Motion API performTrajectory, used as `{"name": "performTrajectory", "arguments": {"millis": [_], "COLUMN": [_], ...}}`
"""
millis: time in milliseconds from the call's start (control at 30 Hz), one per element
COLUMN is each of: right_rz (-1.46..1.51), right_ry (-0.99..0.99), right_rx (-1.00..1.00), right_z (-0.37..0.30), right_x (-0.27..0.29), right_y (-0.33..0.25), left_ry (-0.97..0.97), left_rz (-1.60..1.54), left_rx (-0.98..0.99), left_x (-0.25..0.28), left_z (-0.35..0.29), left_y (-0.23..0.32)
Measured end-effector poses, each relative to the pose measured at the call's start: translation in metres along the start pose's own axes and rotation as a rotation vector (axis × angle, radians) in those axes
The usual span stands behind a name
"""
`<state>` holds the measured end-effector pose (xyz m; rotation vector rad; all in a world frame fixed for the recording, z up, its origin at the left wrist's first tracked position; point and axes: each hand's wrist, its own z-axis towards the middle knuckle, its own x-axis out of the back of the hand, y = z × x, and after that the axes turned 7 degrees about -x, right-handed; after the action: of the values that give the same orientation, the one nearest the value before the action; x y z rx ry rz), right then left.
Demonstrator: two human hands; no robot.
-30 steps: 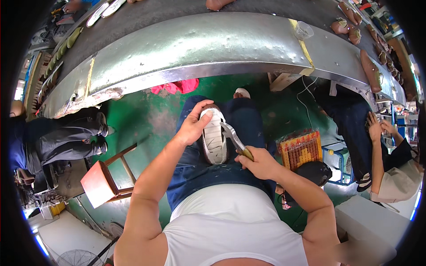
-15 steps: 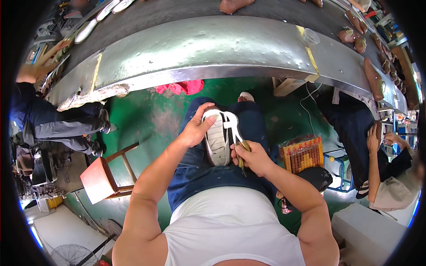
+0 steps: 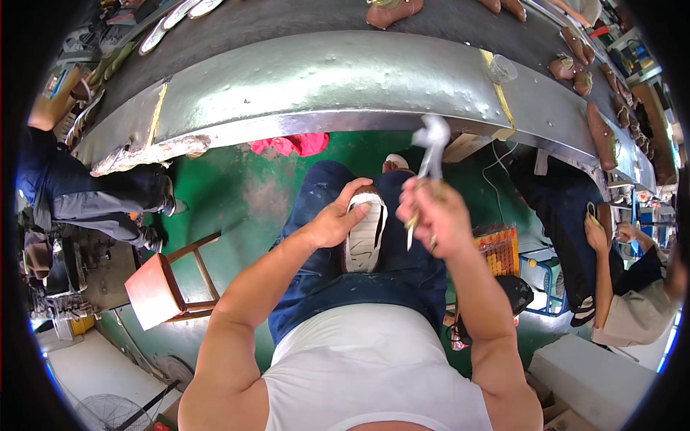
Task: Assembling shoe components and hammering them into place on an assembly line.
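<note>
A shoe [image 3: 364, 241] with a whitish sole and brown upper lies sole up on my lap. My left hand [image 3: 334, 221] is closed around its far end, with the thumb on the sole and the fingers over the edge. Raised to the right of the shoe, apart from it, my right hand [image 3: 444, 217] grips a pair of lasting pincers [image 3: 433, 140]. Their silver head points away from me, and the handle ends stick out below my fist. Motion blurs this hand and the tool.
Ahead runs a dark conveyor belt [image 3: 273, 20] with a metal edge [image 3: 287, 80], carrying several brown shoes. A wooden stool [image 3: 154, 291] stands left, a beaded seat mat [image 3: 499, 251] right. Co-workers sit on both sides. Red cloth [image 3: 302, 144] lies on the floor.
My right hand has lifted the pincers off the shoe, up and to the right, with the head swung away from me. The shoe has shifted slightly right. Shoes on the belt have moved.
</note>
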<state>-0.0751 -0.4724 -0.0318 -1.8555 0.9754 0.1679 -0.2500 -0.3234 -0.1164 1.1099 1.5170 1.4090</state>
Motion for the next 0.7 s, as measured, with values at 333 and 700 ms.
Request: {"name": "performTrajectory", "arguments": {"millis": [333,700], "right_rz": [-0.656,-0.553], "right_ry": [-0.238,-0.192], "right_rx": [-0.429,-0.325], "right_z": [-0.01,0.001], "right_x": [0.028,0.019], "right_y": [0.049,0.061], "left_ry": [0.222,0.051], "left_rz": [-0.117,-0.116], "left_rx": [0.116,0.053], "left_x": [0.009,0.019], "left_z": [-0.003,-0.003], "left_y": [-0.015,-0.017]}}
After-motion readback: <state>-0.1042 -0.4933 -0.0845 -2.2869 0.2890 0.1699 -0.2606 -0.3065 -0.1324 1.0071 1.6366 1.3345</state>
